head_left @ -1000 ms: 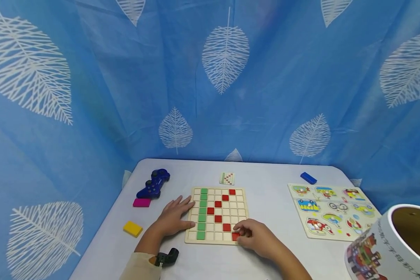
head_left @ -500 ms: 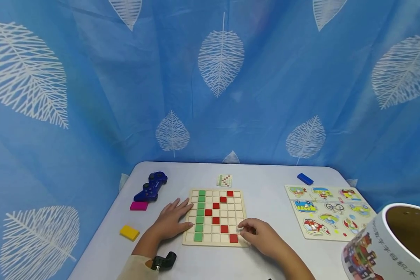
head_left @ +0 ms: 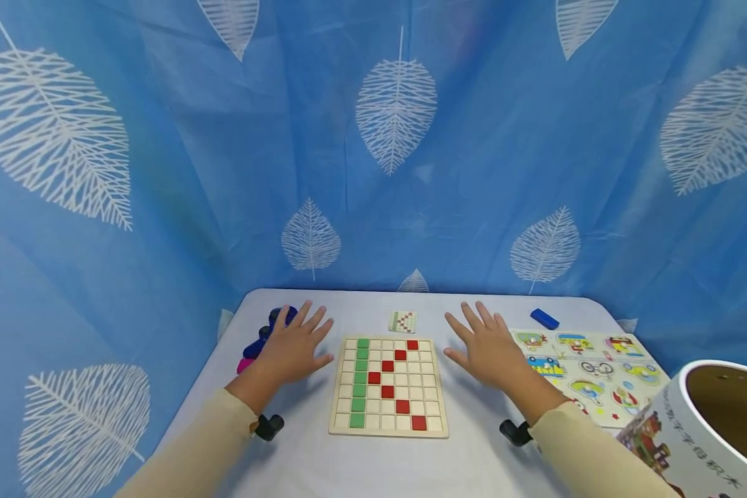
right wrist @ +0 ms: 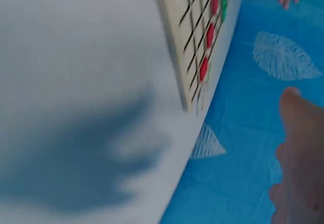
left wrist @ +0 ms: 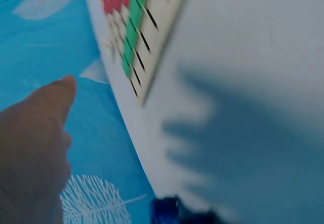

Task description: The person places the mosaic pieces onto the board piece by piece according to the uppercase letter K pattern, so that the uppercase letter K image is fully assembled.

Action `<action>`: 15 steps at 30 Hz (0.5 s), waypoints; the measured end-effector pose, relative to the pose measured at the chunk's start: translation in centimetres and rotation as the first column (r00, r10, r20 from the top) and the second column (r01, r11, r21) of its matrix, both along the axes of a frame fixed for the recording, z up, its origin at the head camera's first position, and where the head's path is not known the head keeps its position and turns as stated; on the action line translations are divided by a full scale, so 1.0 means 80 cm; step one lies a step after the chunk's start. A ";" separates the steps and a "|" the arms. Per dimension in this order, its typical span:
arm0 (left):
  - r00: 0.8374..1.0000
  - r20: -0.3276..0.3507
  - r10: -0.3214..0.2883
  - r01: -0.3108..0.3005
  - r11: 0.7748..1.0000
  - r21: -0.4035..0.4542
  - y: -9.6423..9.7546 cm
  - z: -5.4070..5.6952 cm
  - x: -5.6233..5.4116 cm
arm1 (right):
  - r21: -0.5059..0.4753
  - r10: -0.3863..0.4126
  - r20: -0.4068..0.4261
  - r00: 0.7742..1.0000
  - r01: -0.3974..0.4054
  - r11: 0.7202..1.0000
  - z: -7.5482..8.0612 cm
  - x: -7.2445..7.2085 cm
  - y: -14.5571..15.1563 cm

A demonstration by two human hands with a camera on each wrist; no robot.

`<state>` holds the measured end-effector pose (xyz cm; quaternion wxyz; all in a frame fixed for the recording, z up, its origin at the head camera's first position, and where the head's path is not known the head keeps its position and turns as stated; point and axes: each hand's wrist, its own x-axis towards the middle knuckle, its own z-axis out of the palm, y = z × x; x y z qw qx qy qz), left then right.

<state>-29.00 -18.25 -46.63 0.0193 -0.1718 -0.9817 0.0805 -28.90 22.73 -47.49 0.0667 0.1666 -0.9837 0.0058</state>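
Observation:
A wooden grid board (head_left: 389,387) lies on the white table between my hands. One column holds green tiles (head_left: 359,377), and red tiles (head_left: 387,392) form a sideways V to its right. Behind the board lies a small pattern card (head_left: 402,321) with a similar design. My left hand (head_left: 291,349) is raised over the table left of the board, fingers spread, holding nothing. To the board's right my right hand (head_left: 488,349) is raised likewise, its fingers straight and spread. Both wrist views show a hand's shadow on the tabletop, apart from the board.
A blue game controller (head_left: 258,342) and a pink block (head_left: 244,364) are partly hidden behind my left hand. At right are a vehicle picture puzzle (head_left: 597,373), a blue block (head_left: 544,319) and a large white printed tub (head_left: 672,429). A leaf-patterned blue curtain (head_left: 473,173) stands behind the table.
Both hands have lifted off the board and moved apart and further back, fingers spreading. The right hand's curled fingers have straightened. The yellow block at left is now hidden by the left arm.

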 end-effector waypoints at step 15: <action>0.999 -0.040 -0.021 0.015 0.990 -0.137 -0.017 0.008 -0.009 | 0.249 -0.015 0.008 1.000 0.012 0.968 0.022 -0.021 0.030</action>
